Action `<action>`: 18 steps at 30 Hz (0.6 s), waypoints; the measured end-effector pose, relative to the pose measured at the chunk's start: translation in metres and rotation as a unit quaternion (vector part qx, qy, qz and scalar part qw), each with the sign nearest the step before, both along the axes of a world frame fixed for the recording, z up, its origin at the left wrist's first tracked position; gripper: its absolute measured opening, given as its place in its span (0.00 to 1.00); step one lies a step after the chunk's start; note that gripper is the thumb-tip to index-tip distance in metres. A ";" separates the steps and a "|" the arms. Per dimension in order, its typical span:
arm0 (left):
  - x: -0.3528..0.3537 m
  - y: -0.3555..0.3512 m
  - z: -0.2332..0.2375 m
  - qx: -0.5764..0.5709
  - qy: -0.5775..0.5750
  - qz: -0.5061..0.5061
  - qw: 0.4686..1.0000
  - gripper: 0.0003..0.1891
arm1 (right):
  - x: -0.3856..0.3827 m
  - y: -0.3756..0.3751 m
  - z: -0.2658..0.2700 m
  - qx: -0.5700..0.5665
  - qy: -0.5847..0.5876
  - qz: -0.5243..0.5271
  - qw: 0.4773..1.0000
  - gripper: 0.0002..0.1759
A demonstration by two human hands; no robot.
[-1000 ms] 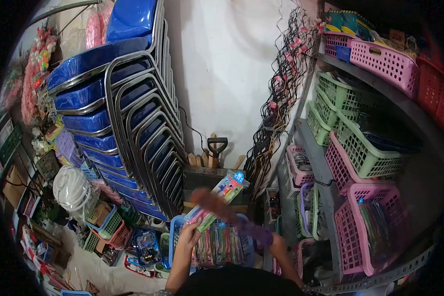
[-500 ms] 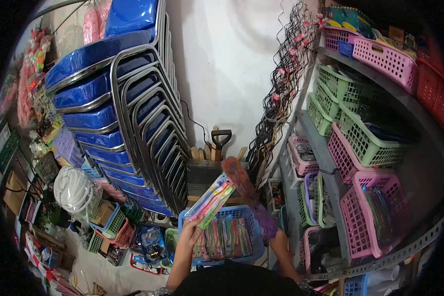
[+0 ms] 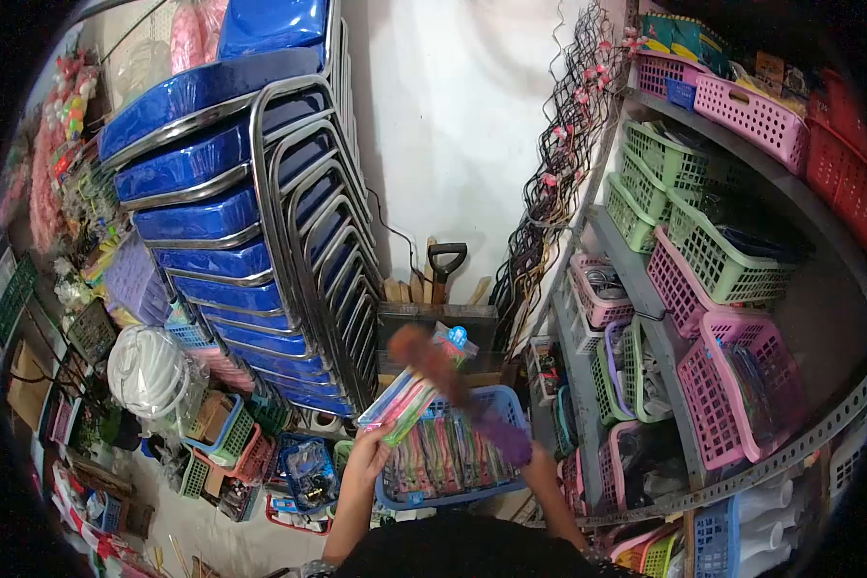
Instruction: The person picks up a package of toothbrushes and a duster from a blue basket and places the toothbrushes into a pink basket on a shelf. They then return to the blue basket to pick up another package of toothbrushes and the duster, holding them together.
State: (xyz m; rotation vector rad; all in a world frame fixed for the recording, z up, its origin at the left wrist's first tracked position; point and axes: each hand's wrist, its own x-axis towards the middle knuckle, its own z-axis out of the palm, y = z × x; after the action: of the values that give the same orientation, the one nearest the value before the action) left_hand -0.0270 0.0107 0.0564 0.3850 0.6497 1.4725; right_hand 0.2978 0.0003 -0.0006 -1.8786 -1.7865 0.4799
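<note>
My left hand (image 3: 364, 458) is closed around the lower end of a few slim packets (image 3: 402, 409) in white, pink and green, which look like packaged toothbrushes. In my right hand (image 3: 541, 470) is a fluffy duster (image 3: 458, 397), orange-brown at its far end and purple near my fingers. It slants up to the left, smeared by motion, and overlaps the top of the packets. Below both hands stands a blue basket (image 3: 522, 412), with rows of similar slim packets (image 3: 443, 455) upright inside. A blue-topped packet (image 3: 458, 337) shows behind the duster.
Stacked blue chairs (image 3: 202, 154) rise at the left. Shelves at the right carry green baskets (image 3: 732, 275) and pink baskets (image 3: 713, 424). Behind the blue basket, a black-handled tool (image 3: 446, 258) stands by the white wall. Small baskets (image 3: 226, 433) crowd the floor at left.
The duster has swung left and down across the tops of the held packets. My left hand keeps its hold on them. The whole view has shifted slightly.
</note>
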 end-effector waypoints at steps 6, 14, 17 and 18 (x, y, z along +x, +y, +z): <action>-0.015 -0.011 -0.011 -0.003 -0.009 0.007 1.000 0.17 | -0.022 -0.011 0.019 0.035 -0.024 0.081 0.996 0.17; -0.034 -0.022 -0.029 -0.016 -0.015 -0.001 1.000 0.16 | -0.031 -0.020 -0.011 0.034 -0.005 0.084 0.996 0.16; -0.038 -0.022 -0.035 -0.004 -0.002 -0.002 1.000 0.17 | -0.027 -0.012 -0.031 0.027 -0.007 0.139 0.990 0.14; -0.036 -0.025 -0.026 -0.018 0.019 0.001 1.000 0.17 | -0.024 -0.008 -0.042 0.038 -0.012 0.076 0.996 0.14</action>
State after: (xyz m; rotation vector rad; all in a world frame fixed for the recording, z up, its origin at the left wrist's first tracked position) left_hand -0.0631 -0.0146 0.0307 0.3853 0.7050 1.4569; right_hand 0.2734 -0.0075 -0.0427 -1.7134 -1.9451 0.4382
